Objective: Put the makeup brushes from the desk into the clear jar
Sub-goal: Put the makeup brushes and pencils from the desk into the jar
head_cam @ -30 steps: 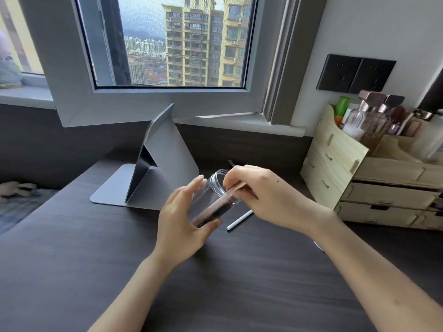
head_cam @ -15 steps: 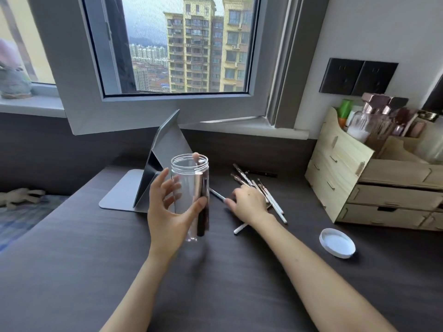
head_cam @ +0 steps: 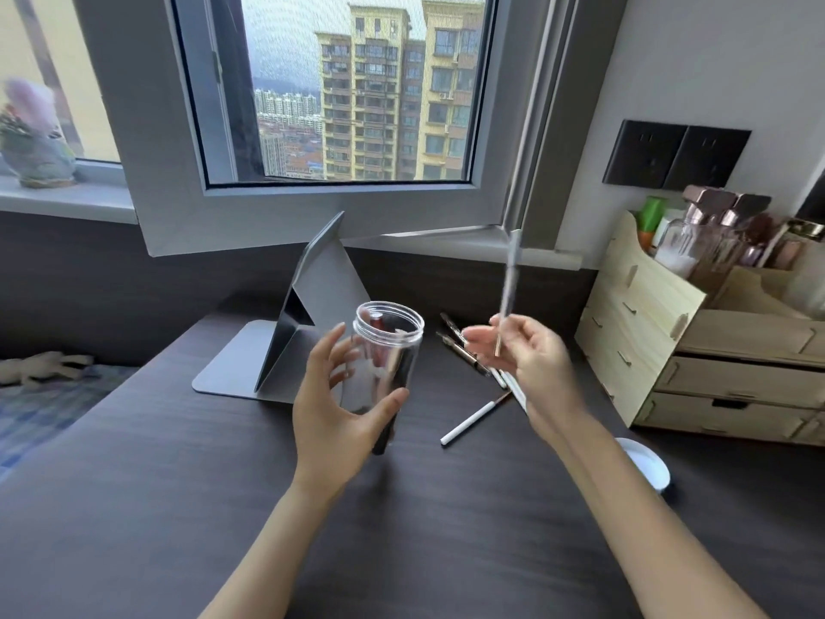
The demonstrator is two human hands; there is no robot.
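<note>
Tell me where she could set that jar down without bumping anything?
The dark desk lies bare in front of the grey stand, left of the left hand holding the clear jar. It is crowded right of the jar: loose brushes, the white lid and the wooden organizer.

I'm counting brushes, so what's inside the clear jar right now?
Inside the jar, held by the left hand, one dark brush with a reddish end shows. The fingers and glare hide the lower part, so I can't rule out more.
</note>
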